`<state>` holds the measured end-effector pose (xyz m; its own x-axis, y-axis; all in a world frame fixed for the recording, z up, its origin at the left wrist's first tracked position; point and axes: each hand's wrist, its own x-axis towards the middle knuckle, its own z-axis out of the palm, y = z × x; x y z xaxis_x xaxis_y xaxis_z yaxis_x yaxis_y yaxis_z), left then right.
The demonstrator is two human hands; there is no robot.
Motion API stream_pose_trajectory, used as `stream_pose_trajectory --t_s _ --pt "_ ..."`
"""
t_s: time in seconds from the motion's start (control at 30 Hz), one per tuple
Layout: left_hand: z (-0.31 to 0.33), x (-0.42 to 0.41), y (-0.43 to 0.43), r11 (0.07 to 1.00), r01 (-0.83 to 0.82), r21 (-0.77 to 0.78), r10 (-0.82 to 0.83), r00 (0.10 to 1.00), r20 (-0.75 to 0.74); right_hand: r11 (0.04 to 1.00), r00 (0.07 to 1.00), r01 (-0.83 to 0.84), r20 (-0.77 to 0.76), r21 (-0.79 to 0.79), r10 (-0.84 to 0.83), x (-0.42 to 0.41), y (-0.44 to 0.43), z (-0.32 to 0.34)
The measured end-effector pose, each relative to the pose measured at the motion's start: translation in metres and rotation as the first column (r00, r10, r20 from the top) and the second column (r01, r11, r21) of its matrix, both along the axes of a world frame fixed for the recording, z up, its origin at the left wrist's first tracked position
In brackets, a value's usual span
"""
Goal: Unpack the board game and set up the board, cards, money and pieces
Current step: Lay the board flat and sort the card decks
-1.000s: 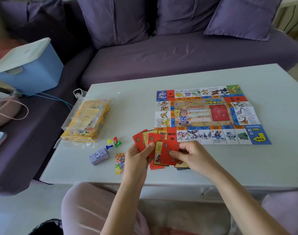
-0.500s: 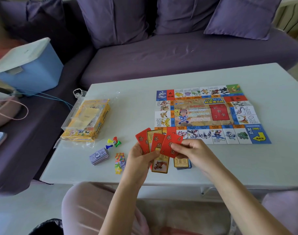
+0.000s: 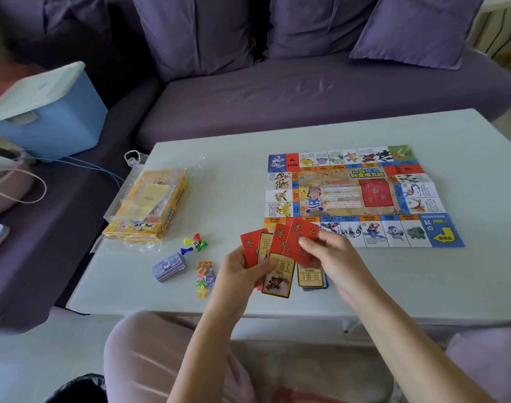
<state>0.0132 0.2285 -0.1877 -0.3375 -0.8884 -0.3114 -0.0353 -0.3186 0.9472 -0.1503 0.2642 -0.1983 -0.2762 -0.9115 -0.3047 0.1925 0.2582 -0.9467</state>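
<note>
On the tabletop [image 3: 219, 181], the box [image 3: 149, 205] lies far left, with money [image 3: 169, 267] and pieces [image 3: 194, 242] just beside it. Your left hand [image 3: 239, 271] grips fanned cards [image 3: 279, 274]. Your right hand [image 3: 332, 257] pinches a red card [image 3: 297, 234], perhaps two. The board [image 3: 356, 196] lies flat beyond.

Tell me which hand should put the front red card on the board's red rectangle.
Right. The right hand pinches the front red card and is nearer the red rectangle; the left hand holds the fan.
</note>
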Motion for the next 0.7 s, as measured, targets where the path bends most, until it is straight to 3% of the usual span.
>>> stream_pose_trajectory --t_s 0.37,0.47,0.6,0.7 --pt "-0.005 0.002 0.004 0.993 0.023 0.116 -0.021 1.0 -0.022 0.993 0.986 -0.12 -0.118 -0.02 0.117 0.001 0.0 0.002" --pt "-0.008 -0.004 0.009 0.997 -0.013 0.072 0.016 0.999 -0.042 0.997 0.981 -0.077 -0.178 -0.015 0.073 0.004 0.001 0.005" --pt "-0.009 -0.01 0.01 0.992 -0.121 0.03 0.123 0.99 -0.07 0.993 0.902 -0.112 -0.423 -0.027 0.09 0.013 0.002 0.005" --pt "-0.006 -0.008 0.009 0.994 -0.106 -0.014 0.105 0.993 -0.048 0.991 0.915 -0.123 -0.394 -0.055 0.091 0.011 0.002 0.006"
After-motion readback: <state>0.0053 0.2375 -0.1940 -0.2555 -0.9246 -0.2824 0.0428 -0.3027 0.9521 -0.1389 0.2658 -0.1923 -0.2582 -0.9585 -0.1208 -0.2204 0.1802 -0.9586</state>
